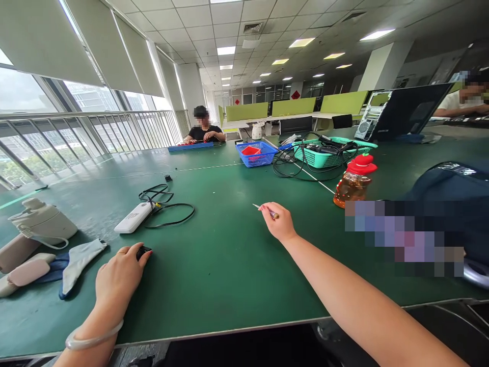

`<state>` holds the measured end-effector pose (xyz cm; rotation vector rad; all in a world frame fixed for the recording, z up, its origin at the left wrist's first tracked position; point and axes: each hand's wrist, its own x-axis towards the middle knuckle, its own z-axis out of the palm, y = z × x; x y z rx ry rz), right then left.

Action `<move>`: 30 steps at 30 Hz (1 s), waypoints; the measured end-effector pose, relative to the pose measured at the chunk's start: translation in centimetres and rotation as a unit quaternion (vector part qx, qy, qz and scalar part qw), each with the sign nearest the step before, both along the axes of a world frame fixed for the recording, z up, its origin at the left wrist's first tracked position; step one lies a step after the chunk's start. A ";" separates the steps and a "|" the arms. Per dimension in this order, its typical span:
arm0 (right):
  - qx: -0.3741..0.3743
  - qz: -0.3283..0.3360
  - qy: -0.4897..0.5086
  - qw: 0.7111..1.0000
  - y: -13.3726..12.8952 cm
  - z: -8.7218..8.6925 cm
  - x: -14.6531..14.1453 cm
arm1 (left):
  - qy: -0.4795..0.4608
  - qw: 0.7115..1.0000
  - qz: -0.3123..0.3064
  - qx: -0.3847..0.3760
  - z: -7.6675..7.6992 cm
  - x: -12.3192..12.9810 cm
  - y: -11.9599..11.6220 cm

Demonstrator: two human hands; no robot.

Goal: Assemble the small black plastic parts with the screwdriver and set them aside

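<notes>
My left hand [118, 272] rests on the green table at the left, its fingers closed around a small black object [143, 252] that is mostly covered. In my right hand [278, 221], over the middle of the table, is a slim pointed tool [274, 215]. Its thin pale tip points left and its brownish-gold handle end shows by my fingers; the exact kind cannot be made out. Beyond my left hand lie a white power bank [134, 218] and a looped black cable [175, 205].
At the left are a glove [81, 262], a pink case [31, 272] and a pale bottle [44, 221]. Farther off stand a blue basket [256, 159], a green basket [321, 159] with cables and a red-capped bottle [352, 183]. A dark bag [451, 196] sits right. Another person [206, 130] works opposite.
</notes>
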<state>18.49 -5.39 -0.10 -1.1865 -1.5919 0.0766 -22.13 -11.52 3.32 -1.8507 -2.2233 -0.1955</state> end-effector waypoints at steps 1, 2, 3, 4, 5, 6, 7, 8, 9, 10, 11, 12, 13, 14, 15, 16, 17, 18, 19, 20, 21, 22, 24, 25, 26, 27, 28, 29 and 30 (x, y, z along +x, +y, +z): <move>-0.001 0.000 0.002 1.000 0.0 0.0 0.0 | -0.009 1.000 0.009 -0.006 0.1 0.1 -0.1; -0.001 0.002 0.004 1.000 0.0 0.0 0.0 | -0.016 1.000 0.017 -0.010 0.2 0.2 -0.1; -0.001 0.004 0.007 1.000 0.0 0.0 0.0 | -0.020 0.999 0.021 -0.014 0.4 0.3 -0.2; 0.001 0.007 0.010 1.000 0.0 0.0 0.0 | -0.021 0.999 0.022 -0.016 0.5 0.3 -0.3; 0.002 0.009 0.013 1.000 0.0 0.0 0.0 | -0.020 0.999 0.022 -0.015 0.6 0.4 -0.3; 0.003 0.011 0.014 1.000 0.0 0.0 0.0 | -0.019 1.000 0.020 -0.013 0.6 0.4 -0.4; 0.004 0.011 0.014 1.000 0.0 0.0 0.0 | -0.018 1.000 0.018 -0.009 0.6 0.4 -0.5; 0.005 0.011 0.014 1.000 0.0 0.0 0.0 | -0.018 1.000 0.016 -0.005 0.6 0.3 -0.5; 0.005 0.011 0.014 1.000 0.1 0.0 0.0 | -0.019 1.000 0.016 -0.003 0.6 0.2 -0.5; 0.004 0.011 0.014 1.000 0.1 0.0 0.0 | -0.020 1.000 0.017 -0.004 0.5 0.1 -0.6; 0.004 0.010 0.014 1.000 0.1 0.0 0.0 | -0.019 1.000 0.019 -0.005 0.5 0.0 -0.6; 0.002 0.009 0.013 1.000 0.1 0.0 0.0 | -0.018 1.000 0.020 -0.006 0.5 0.0 -0.6; -0.001 0.008 0.012 1.000 0.1 0.0 0.0 | -0.016 1.000 0.020 -0.005 0.4 -0.1 -0.6; -0.003 0.007 0.011 1.000 0.1 -0.1 0.0 | -0.015 1.000 0.022 -0.003 0.5 -0.1 -0.6; -0.004 0.007 0.011 1.000 0.1 -0.1 0.0 | -0.015 1.000 0.025 0.002 0.5 0.0 -0.6; -0.004 0.007 0.011 1.000 0.1 -0.1 0.0 | -0.016 0.999 0.029 0.006 0.5 0.0 -0.6; -0.004 0.008 0.011 1.000 0.2 -0.1 0.0 | -0.019 0.999 0.034 0.009 0.6 0.0 -0.6; -0.004 0.009 0.011 1.000 0.2 -0.1 0.0 | -0.020 0.999 0.040 0.010 0.6 0.1 -0.6; -0.004 0.009 0.011 1.000 0.2 -0.1 0.0 | -0.021 0.999 0.045 0.009 0.6 0.1 -0.6; -0.004 0.009 0.010 1.000 0.2 -0.1 -0.1 | -0.019 0.999 0.048 0.008 0.6 0.1 -0.6; -0.004 0.010 0.010 1.000 0.2 -0.1 -0.1 | -0.017 0.999 0.048 0.007 0.6 0.1 -0.7; -0.004 0.010 0.009 1.000 0.2 -0.1 -0.1 | -0.014 0.999 0.047 0.006 0.6 0.1 -0.7; -0.005 0.011 0.010 1.000 0.1 0.0 -0.1 | -0.006 0.999 0.044 0.009 0.5 0.0 -0.7; -0.005 0.011 0.010 1.000 0.1 0.0 -0.1 | -0.003 0.999 0.045 0.011 0.4 -0.1 -0.6; -0.006 0.012 0.010 1.000 0.1 0.0 -0.1 | 0.000 0.999 0.050 0.013 0.4 -0.1 -0.6; -0.007 0.012 0.010 1.000 0.1 0.0 -0.1 | 0.003 0.998 0.056 0.014 0.3 -0.1 -0.6; -0.008 0.013 0.011 1.000 0.0 0.1 -0.1 | 0.006 0.998 0.064 0.012 0.3 -0.2 -0.6; -0.008 0.014 0.012 1.000 0.0 0.1 -0.1 | 0.007 0.997 0.071 0.008 0.3 -0.2 -0.6; -0.010 0.014 0.012 1.000 0.0 0.1 -0.1 | 0.006 0.997 0.077 0.002 0.4 -0.1 -0.6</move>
